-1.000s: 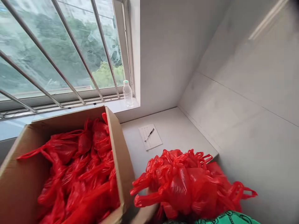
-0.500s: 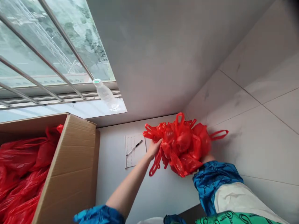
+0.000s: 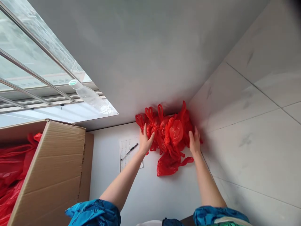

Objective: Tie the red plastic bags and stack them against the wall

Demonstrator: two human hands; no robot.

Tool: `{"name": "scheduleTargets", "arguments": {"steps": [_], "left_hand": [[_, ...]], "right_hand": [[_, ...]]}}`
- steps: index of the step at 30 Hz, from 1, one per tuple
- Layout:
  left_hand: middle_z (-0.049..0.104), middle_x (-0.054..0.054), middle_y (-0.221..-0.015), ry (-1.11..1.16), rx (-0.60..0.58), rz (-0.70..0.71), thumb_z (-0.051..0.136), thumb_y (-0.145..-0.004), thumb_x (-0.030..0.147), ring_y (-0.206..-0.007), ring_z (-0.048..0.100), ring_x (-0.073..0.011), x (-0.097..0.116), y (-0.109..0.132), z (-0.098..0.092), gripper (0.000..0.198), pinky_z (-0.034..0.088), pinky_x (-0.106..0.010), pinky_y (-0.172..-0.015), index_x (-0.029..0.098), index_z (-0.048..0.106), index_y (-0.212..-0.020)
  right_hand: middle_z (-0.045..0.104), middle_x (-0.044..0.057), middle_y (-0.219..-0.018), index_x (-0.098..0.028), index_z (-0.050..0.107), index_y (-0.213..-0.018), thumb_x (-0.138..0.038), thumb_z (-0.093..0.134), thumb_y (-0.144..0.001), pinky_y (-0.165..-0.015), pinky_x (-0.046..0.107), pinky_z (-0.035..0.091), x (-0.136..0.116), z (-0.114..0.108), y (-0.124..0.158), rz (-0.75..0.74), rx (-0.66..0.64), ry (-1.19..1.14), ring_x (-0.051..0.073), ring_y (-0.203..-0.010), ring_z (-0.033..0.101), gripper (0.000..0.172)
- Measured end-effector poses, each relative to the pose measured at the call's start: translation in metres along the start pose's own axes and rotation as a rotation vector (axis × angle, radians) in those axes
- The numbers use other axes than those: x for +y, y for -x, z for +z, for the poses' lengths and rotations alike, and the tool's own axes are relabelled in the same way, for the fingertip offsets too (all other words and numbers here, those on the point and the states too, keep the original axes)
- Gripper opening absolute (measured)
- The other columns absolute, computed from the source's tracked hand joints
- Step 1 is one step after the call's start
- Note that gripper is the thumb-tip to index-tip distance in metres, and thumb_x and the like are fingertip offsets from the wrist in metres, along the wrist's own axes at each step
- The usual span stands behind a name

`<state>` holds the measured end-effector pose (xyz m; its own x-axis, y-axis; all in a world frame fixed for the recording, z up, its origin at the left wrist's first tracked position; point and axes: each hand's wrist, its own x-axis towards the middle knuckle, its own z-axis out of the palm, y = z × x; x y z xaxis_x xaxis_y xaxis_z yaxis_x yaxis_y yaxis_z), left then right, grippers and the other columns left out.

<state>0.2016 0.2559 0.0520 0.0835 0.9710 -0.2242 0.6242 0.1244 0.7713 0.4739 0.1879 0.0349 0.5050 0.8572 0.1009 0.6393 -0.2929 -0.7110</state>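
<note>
Head view | red bag bundle point(image 3: 169, 138): carried above the desk point(image 3: 150, 194) half a second ago, now resting in the wall corner, frame centre | left hand point(image 3: 145, 141), right hand point(image 3: 194, 142): fingers wide, pressing bundle sides | set-down complete.

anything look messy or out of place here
One red bag trails out flat from the front of the pile of red bags that the left hand and right hand cup in the corner. A pen lies slanted across the sheet. No spill or damage shows.
</note>
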Motion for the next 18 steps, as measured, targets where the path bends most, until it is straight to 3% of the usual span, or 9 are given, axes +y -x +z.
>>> {"name": "scheduleTargets", "arguments": {"steps": [2, 4, 7, 9, 11, 13, 16, 18], "left_hand": [[0.008, -0.015, -0.164, -0.156, -0.088, 0.04, 0.05, -0.092, 0.051, -0.151, -0.001, -0.0356, 0.004, 0.0, 0.005, 0.074, 0.022, -0.056, -0.117, 0.026, 0.022, -0.155], [0.012, -0.016, -0.163, -0.225, -0.186, 0.063, 0.06, -0.087, 0.048, -0.15, 0.002, -0.0424, 0.012, -0.007, 0.006, 0.072, 0.026, -0.058, -0.114, 0.025, 0.035, -0.15], [0.039, -0.017, -0.152, -0.249, -0.296, 0.093, 0.073, -0.075, 0.044, -0.141, 0.031, -0.0458, 0.028, -0.02, -0.012, 0.069, 0.036, -0.054, -0.108, 0.025, 0.054, -0.138], [0.062, -0.013, -0.13, -0.25, -0.357, 0.116, 0.079, -0.068, 0.042, -0.125, 0.053, -0.0401, 0.034, -0.025, -0.044, 0.06, 0.042, -0.045, -0.103, 0.025, 0.065, -0.124], [0.071, -0.008, -0.111, -0.241, -0.369, 0.127, 0.078, -0.07, 0.042, -0.112, 0.063, -0.0325, 0.028, -0.023, -0.096, 0.047, 0.046, -0.036, -0.098, 0.024, 0.07, -0.112], [0.071, -0.005, -0.103, -0.228, -0.305, 0.127, 0.067, -0.081, 0.044, -0.107, 0.065, -0.0266, 0.008, -0.014, -0.167, 0.035, 0.047, -0.029, -0.092, 0.022, 0.069, -0.107], [0.068, -0.004, -0.095, -0.207, -0.055, 0.088, 0.037, -0.097, 0.037, -0.106, 0.065, -0.0227, -0.043, 0.011, -0.288, 0.041, 0.047, -0.028, -0.087, 0.013, 0.067, -0.108], [0.064, -0.005, -0.089, -0.197, 0.219, -0.087, 0.001, -0.099, 0.022, -0.111, 0.062, -0.0242, -0.08, 0.028, -0.356, 0.067, 0.043, -0.036, -0.089, 0.001, 0.064, -0.109]], "right_hand": [[0.009, 0.015, -0.163, -0.026, 0.01, -0.157, -0.065, 0.045, -0.09, -0.108, 0.062, 0.033, -0.008, 0.017, 0.011, -0.075, -0.09, 0.032, 0.039, -0.147, 0.019, 0.085], [0.007, 0.015, -0.164, -0.025, 0.013, -0.157, -0.068, 0.053, -0.083, -0.104, 0.073, 0.027, -0.017, 0.033, 0.007, -0.073, -0.157, 0.119, 0.045, -0.147, 0.012, 0.095], [0.019, 0.021, -0.159, -0.016, 0.028, -0.153, -0.063, 0.047, -0.086, -0.1, 0.074, 0.028, -0.028, 0.043, -0.02, 0.074, -0.126, 0.183, 0.048, -0.143, 0.021, 0.084], [0.026, 0.028, -0.154, -0.007, 0.035, -0.148, -0.062, 0.047, -0.086, -0.1, 0.07, 0.031, -0.034, 0.04, -0.035, 0.094, -0.114, 0.181, 0.049, -0.138, 0.029, 0.083], [0.03, 0.03, -0.151, -0.005, 0.04, -0.143, -0.061, 0.051, -0.082, -0.102, 0.066, 0.032, -0.04, 0.032, -0.035, 0.081, -0.102, 0.173, 0.047, -0.136, 0.033, 0.083], [0.031, 0.03, -0.151, -0.006, 0.04, -0.143, -0.06, 0.052, -0.081, -0.103, 0.065, 0.031, -0.042, 0.022, -0.016, 0.064, -0.076, 0.167, 0.047, -0.135, 0.034, 0.083], [0.046, 0.024, -0.143, -0.012, 0.051, -0.137, -0.062, 0.052, -0.08, -0.104, 0.061, 0.034, -0.035, 0.01, 0.038, -0.016, 0.131, 0.167, 0.043, -0.132, 0.041, 0.076], [0.058, 0.023, -0.131, -0.013, 0.059, -0.129, -0.06, 0.052, -0.08, -0.102, 0.056, 0.04, -0.028, 0.005, 0.083, -0.067, 0.219, 0.141, 0.041, -0.127, 0.048, 0.068]]}}
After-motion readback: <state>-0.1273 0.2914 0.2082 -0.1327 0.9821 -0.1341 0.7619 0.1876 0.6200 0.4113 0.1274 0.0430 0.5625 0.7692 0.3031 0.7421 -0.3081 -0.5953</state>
